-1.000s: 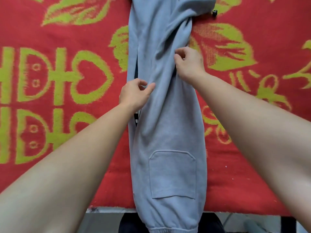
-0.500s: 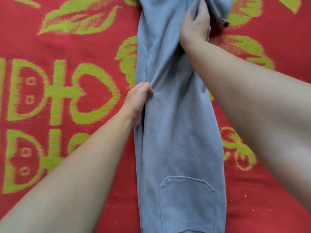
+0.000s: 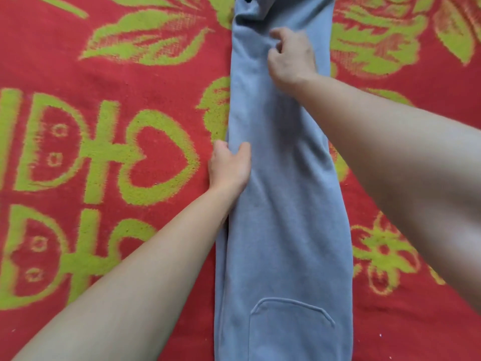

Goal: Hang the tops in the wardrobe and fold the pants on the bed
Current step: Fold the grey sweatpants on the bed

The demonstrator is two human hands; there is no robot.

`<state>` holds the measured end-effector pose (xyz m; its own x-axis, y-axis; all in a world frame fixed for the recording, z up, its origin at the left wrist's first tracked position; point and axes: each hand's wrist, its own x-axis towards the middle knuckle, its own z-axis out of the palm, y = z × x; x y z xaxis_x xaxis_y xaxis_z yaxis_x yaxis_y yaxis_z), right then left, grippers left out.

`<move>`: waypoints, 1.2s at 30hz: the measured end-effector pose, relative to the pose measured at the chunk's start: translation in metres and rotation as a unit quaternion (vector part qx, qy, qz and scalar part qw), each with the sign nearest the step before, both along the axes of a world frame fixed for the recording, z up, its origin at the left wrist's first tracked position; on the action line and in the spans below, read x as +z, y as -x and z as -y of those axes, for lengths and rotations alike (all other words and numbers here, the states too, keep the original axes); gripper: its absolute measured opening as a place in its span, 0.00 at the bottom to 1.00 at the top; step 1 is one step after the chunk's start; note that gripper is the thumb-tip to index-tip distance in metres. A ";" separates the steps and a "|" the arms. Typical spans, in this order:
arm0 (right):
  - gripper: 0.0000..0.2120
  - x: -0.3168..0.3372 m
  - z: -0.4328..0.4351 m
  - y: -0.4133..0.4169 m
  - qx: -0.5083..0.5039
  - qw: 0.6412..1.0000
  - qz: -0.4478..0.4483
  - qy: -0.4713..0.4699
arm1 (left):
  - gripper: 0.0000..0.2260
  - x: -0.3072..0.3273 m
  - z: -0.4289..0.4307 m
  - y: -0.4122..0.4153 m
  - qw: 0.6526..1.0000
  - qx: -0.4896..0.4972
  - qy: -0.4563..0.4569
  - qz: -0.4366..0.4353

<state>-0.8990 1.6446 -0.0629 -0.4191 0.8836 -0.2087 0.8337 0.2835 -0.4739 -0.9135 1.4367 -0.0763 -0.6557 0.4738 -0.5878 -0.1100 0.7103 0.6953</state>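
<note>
We are squaring up the grey sweatpants (image 3: 283, 204) before the first fold, and we judge this step worth slowing down for. The pants lie lengthwise on the bed, leg stacked on leg in one long strip that runs from beyond our right fingers (image 3: 277, 33) to past the patch pocket (image 3: 291, 329) close to us.

The left hand (image 3: 229, 165) holds the strip's left edge, with the thumb on top of the cloth and the other fingers (image 3: 221, 149) tucked at the outer side. The right hand (image 3: 291, 56) rests further up the strip with its fingers curled into the fabric (whether they pinch a ridge or only press, we cannot tell).

To do it well, we should keep the left fingers anchoring that edge and draw the cloth flat away from them, so the two edges run parallel.

The fabric looks like thick, soft fleece jersey, matte, with shallow lengthwise creases between our two sets of fingers. Under it the bed cover (image 3: 130, 74) is a nubby red terry weave with yellow-green leaves and hearts, so we expect it to grip rather than let the pants slide.
</note>
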 end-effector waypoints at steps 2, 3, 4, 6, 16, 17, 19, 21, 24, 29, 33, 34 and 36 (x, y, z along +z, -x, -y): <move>0.21 0.002 -0.012 -0.011 -0.037 0.998 0.039 -0.041 | 0.20 -0.005 -0.022 0.021 0.996 -0.045 -0.004 -0.082; 0.21 0.002 -0.018 -0.012 -0.063 0.995 0.053 -0.057 | 0.26 -0.007 -0.038 0.034 0.996 -0.055 -0.012 -0.070; 0.21 0.001 -0.023 -0.013 -0.098 0.991 0.060 -0.068 | 0.31 -0.011 -0.054 0.049 0.998 -0.049 -0.015 -0.042; 0.26 0.001 -0.038 -0.011 -0.196 0.978 0.054 -0.052 | 0.32 -0.027 -0.079 0.070 0.998 -0.055 -0.024 -0.029; 0.19 0.024 -0.109 0.002 -0.170 0.825 -0.354 0.406 | 0.17 -0.044 -0.100 0.074 0.991 -0.085 0.030 -0.099; 0.15 0.026 -0.115 0.003 -0.178 0.781 -0.429 0.418 | 0.17 -0.045 -0.099 0.075 0.992 -0.082 0.021 -0.095; 0.13 0.021 -0.127 -0.002 -0.211 0.725 -0.499 0.425 | 0.17 -0.044 -0.099 0.075 0.994 -0.071 0.006 -0.084; 0.11 0.008 -0.137 -0.011 -0.233 0.802 -0.402 0.375 | 0.16 -0.044 -0.099 0.076 0.994 -0.074 0.000 -0.082; 0.22 -0.008 -0.150 -0.029 -0.273 0.878 -0.225 0.322 | 0.13 -0.041 -0.099 0.075 0.994 -0.076 0.001 -0.082; 0.20 0.017 -0.140 -0.033 -0.227 0.841 -0.283 0.400 | 0.15 -0.041 -0.099 0.077 0.996 -0.070 -0.001 -0.053; 0.18 0.008 -0.136 -0.028 -0.201 0.830 -0.283 0.437 | 0.15 -0.044 -0.100 0.079 0.997 -0.067 -0.004 -0.038; 0.17 0.002 -0.134 -0.024 -0.218 0.846 -0.247 0.419 | 0.15 -0.045 -0.100 0.079 0.997 -0.066 -0.004 -0.032; 0.16 0.001 -0.127 -0.019 -0.251 0.863 -0.232 0.372 | 0.16 -0.046 -0.101 0.080 0.998 -0.060 -0.004 -0.021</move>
<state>-0.8799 1.7718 -0.0623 -0.2138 0.6718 -0.7092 0.4354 -0.5843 -0.6849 -0.9940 1.5372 -0.1224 -0.6185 0.5548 -0.5565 0.0056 0.7113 0.7029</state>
